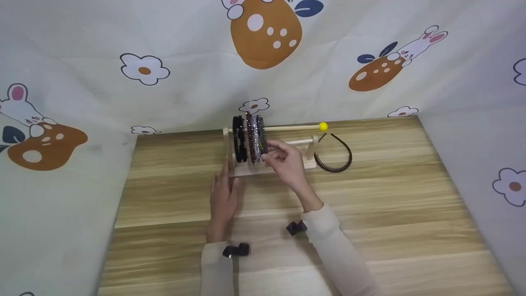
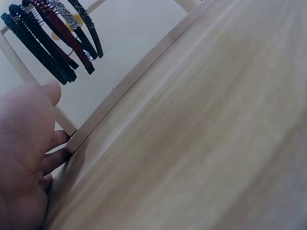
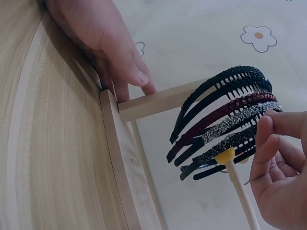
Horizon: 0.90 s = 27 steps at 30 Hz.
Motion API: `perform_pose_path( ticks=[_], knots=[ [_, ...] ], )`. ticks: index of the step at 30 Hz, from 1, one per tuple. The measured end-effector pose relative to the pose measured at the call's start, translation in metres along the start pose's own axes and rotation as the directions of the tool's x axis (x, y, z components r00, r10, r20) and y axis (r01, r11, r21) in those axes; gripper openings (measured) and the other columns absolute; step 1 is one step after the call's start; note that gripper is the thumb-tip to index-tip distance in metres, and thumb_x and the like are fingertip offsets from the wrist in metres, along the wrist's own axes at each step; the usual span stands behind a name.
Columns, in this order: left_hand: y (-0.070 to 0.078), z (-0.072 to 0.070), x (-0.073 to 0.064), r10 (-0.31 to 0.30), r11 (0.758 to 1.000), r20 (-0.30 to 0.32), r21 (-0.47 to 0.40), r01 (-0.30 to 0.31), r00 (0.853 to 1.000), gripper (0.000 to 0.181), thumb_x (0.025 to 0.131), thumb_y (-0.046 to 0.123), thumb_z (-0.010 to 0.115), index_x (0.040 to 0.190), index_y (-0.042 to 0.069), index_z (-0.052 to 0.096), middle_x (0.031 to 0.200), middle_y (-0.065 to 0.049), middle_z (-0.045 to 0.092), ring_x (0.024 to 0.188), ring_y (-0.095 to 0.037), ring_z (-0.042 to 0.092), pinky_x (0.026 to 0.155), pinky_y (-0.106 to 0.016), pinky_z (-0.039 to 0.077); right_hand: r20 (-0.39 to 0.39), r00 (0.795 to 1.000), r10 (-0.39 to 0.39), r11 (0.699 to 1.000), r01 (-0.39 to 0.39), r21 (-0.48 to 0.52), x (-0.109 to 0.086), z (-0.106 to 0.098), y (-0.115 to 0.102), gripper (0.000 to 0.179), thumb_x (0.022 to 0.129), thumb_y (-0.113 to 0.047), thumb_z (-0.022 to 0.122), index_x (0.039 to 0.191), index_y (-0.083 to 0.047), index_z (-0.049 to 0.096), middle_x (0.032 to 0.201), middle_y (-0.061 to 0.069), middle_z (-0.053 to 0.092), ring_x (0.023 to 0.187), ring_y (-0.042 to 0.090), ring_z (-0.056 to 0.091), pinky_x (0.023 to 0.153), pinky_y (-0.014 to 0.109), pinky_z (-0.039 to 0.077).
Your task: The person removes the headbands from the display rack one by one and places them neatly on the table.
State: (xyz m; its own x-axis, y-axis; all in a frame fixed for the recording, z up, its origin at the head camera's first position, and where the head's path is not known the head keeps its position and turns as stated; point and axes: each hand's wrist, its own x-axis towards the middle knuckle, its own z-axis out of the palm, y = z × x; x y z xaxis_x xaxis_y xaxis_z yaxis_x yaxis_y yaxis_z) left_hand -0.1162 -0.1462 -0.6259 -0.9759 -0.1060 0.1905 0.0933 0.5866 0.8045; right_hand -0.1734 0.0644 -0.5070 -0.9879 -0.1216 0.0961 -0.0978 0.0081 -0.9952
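Several glittery headbands (image 1: 255, 137), black, dark red and silver, hang side by side on the upper rod of a wooden stand (image 1: 242, 169). My right hand (image 1: 287, 162) is at the right side of the row. Its thumb and a fingertip pinch the edge of a headband near the silver one (image 3: 223, 125); exactly which one is hard to tell. My left hand (image 1: 224, 195) rests against the stand's left end, with its fairly straight fingers touching the wooden post (image 3: 163, 99). In the left wrist view the headbands' open ends (image 2: 72, 72) hang above the left thumb.
A black toothed headband (image 1: 350, 154) lies on the wood-grain table (image 1: 390, 197), right of the stand. The upper rod ends in a yellow ball (image 1: 323, 126), and a lower rod (image 1: 302, 142) runs below it. Patterned cloth (image 1: 197, 94) hangs behind the table.
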Motion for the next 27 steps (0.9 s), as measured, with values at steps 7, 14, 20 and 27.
perform_pose_path(
  ticks=[7,14,20,27],
  knots=[
    [-0.0002,0.0001,0.0009,0.022,1.0,-0.004,-0.003,-0.022,1.0,0.067,0.118,0.025,0.05,0.176,0.004,0.025,0.176,-0.019,0.037,0.159,-0.05,0.039,0.14,-0.055,0.001,-0.016,1.0,-0.026,0.999,0.027,0.025,-0.0011,-0.0015,0.0011,0.039,0.092,0.017,0.077,0.131,0.014,0.071,0.102,0.018,0.076,0.071,0.011,0.071,0.066,0.022,0.064],
    [0.0005,-0.0002,0.0003,0.006,1.0,-0.002,0.0,-0.006,1.0,0.067,0.118,0.026,0.051,0.176,0.005,0.026,0.175,-0.02,0.04,0.159,-0.051,0.039,0.14,-0.057,0.002,-0.008,0.998,-0.066,0.998,0.066,0.017,-0.0026,-0.0041,0.0012,0.039,0.094,0.016,0.075,0.132,0.013,0.07,0.099,0.022,0.076,0.07,0.01,0.069,0.058,0.019,0.057],
    [0.0009,0.0001,0.0001,0.005,1.0,-0.001,-0.002,-0.005,1.0,0.067,0.118,0.026,0.05,0.176,0.005,0.025,0.175,-0.019,0.041,0.16,-0.051,0.037,0.14,-0.058,0.0,-0.016,0.996,-0.083,0.996,0.083,0.03,-0.0024,-0.0059,0.0,0.037,0.096,0.015,0.073,0.133,0.013,0.069,0.102,0.023,0.076,0.073,0.012,0.07,0.06,0.018,0.057],
    [-0.0008,-0.0001,0.0003,-0.001,1.0,0.005,0.004,0.001,1.0,0.068,0.118,0.028,0.05,0.177,0.007,0.024,0.176,-0.017,0.039,0.16,-0.052,0.037,0.14,-0.057,-0.001,-0.058,0.993,-0.099,0.993,0.102,0.054,-0.0034,-0.0089,-0.0029,0.035,0.097,0.017,0.071,0.132,0.016,0.068,0.103,0.016,0.075,0.071,0.013,0.067,0.058,0.017,0.055]
  ],
)
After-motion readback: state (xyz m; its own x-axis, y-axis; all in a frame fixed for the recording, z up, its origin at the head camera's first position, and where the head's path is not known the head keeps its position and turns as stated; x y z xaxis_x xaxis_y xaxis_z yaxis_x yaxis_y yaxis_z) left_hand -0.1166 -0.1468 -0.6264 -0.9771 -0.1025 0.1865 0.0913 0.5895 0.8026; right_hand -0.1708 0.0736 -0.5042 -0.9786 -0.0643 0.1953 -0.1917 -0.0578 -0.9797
